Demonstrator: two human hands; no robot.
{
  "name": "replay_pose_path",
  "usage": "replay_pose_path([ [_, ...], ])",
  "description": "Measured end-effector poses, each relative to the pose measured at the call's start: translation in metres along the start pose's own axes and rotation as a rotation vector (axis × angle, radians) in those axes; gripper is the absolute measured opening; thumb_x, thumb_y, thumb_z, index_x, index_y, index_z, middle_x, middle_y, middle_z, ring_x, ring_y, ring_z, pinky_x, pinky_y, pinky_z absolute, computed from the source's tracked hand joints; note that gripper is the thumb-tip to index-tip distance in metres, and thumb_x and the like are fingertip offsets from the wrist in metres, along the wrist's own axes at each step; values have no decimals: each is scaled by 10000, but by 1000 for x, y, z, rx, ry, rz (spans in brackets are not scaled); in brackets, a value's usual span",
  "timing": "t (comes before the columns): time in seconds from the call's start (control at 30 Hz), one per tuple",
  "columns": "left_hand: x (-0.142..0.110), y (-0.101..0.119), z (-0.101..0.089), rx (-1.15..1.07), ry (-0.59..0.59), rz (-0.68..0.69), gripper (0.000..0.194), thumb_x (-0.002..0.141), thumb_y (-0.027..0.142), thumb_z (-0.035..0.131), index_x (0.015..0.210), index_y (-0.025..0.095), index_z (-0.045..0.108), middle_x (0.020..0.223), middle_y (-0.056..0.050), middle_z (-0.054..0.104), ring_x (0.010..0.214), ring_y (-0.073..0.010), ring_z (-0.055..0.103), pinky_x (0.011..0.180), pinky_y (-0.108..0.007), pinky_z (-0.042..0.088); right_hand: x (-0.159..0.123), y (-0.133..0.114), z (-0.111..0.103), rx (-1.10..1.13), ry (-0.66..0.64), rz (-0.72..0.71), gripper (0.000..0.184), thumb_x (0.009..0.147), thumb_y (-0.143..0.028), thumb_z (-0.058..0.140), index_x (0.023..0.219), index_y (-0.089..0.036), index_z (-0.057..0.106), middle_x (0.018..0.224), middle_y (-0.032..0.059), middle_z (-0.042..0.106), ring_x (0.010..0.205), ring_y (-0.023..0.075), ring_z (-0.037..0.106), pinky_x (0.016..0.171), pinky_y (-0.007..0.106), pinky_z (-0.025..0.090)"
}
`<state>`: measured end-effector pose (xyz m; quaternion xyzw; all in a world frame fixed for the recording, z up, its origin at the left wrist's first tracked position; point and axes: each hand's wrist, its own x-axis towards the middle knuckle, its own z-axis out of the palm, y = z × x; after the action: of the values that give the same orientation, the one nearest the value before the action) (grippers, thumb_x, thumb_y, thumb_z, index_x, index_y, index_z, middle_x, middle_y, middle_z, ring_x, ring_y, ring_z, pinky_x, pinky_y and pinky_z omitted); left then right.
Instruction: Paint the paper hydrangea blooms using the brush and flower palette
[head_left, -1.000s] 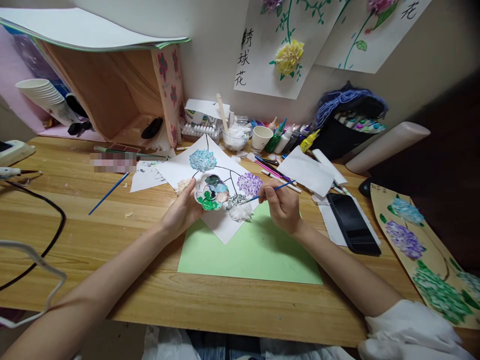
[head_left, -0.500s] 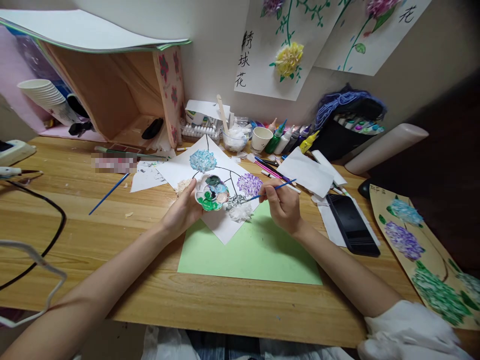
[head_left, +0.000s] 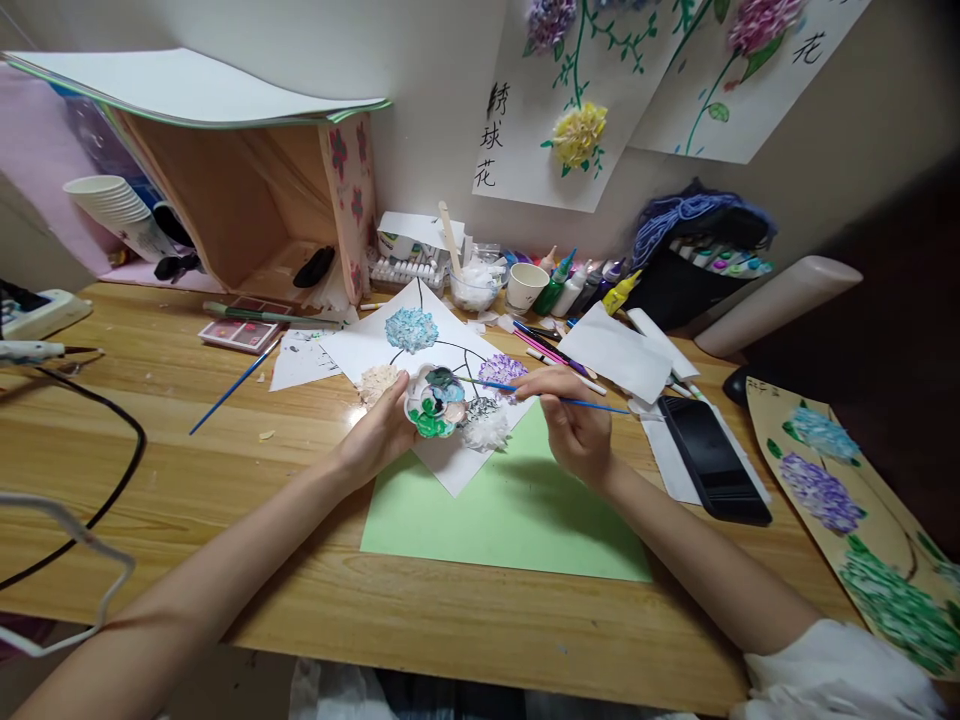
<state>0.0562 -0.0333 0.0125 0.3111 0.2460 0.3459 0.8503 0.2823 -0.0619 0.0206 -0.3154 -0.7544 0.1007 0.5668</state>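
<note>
My left hand (head_left: pixel 379 436) grips a small round paint palette (head_left: pixel 436 400) smeared with green, blue and pale paint, held just above the desk. My right hand (head_left: pixel 574 425) pinches a thin blue paintbrush (head_left: pixel 555 397); its tip reaches left into the palette. Beneath both lies a white sheet (head_left: pixel 420 355) with a blue flower cluster (head_left: pixel 410 329), a purple one (head_left: pixel 501 369) and a white tuft (head_left: pixel 484 430), resting partly on a green sheet (head_left: pixel 510 510).
A black phone (head_left: pixel 712 458) lies right of my right hand. Paint bottles, a paper cup (head_left: pixel 527 284) and pens crowd the back. A second blue brush (head_left: pixel 232 386) and a watercolour tray (head_left: pixel 238 334) lie left. A brown flower painting (head_left: pixel 847 510) lies on the right edge.
The brush has swung from the white tuft on the paper over to the palette, now lying nearly level. The view shifted slightly, lowering everything in frame.
</note>
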Motion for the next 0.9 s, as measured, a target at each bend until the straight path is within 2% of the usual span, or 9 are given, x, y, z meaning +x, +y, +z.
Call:
replay_pose_path([
  [0.07, 0, 0, 0, -10, -11, -4, 583, 952, 473, 312, 1422, 138, 394, 1233, -116, 647, 1189, -251, 563, 1087, -384, 306, -1, 0, 0, -10, -55, 0, 192, 939, -208, 436, 1020, -230, 608, 865, 44, 672, 874, 191, 650, 759, 370, 517],
  [0.33, -1, -1, 0, -10, -37, -25, 575, 952, 463, 322, 1427, 146, 385, 1207, -117, 662, 1162, -253, 586, 1090, -395, 302, 2, -2, -3, -69, -70, -41, 197, 944, -220, 416, 1010, -240, 601, 867, 47, 690, 847, 187, 653, 722, 367, 530],
  [0.43, -2, 1, 1, -6, -32, -21, 587, 948, 469, 329, 1433, 142, 376, 1228, -122, 649, 1188, -259, 567, 1095, -401, 298, 4, -3, -8, -94, 49, -89, 203, 949, -246, 403, 945, -241, 605, 787, 35, 677, 770, 181, 636, 679, 357, 513],
  [0.53, -2, 2, 2, 0, -15, -20, 599, 948, 480, 317, 1440, 141, 361, 1239, -118, 643, 1203, -257, 556, 1096, -399, 300, 6, -4, -11, -111, 121, -29, 240, 955, -241, 386, 838, -231, 595, 687, 16, 625, 647, 155, 582, 617, 325, 476],
  [0.63, -2, 4, 2, 0, -14, -16, 588, 954, 470, 304, 1453, 163, 337, 1245, -100, 643, 1209, -248, 552, 1097, -395, 299, 6, -3, -10, -151, 23, 61, 263, 956, -216, 373, 781, -222, 569, 654, 6, 586, 605, 139, 555, 596, 306, 457],
  [0.7, -2, 4, 2, -4, -18, -7, 593, 953, 469, 313, 1462, 166, 315, 1242, -95, 645, 1210, -244, 551, 1099, -391, 295, 5, -1, -8, -183, -39, 63, 259, 955, -207, 372, 771, -222, 555, 649, 5, 575, 615, 138, 556, 602, 301, 454],
  [0.9, -3, 6, 4, 3, 27, 0, 612, 953, 461, 319, 1474, 142, 276, 1239, -102, 646, 1214, -243, 545, 1108, -392, 277, 3, 0, -6, -212, -56, 56, 267, 954, -190, 366, 745, -220, 529, 651, 3, 566, 623, 132, 553, 611, 289, 447],
])
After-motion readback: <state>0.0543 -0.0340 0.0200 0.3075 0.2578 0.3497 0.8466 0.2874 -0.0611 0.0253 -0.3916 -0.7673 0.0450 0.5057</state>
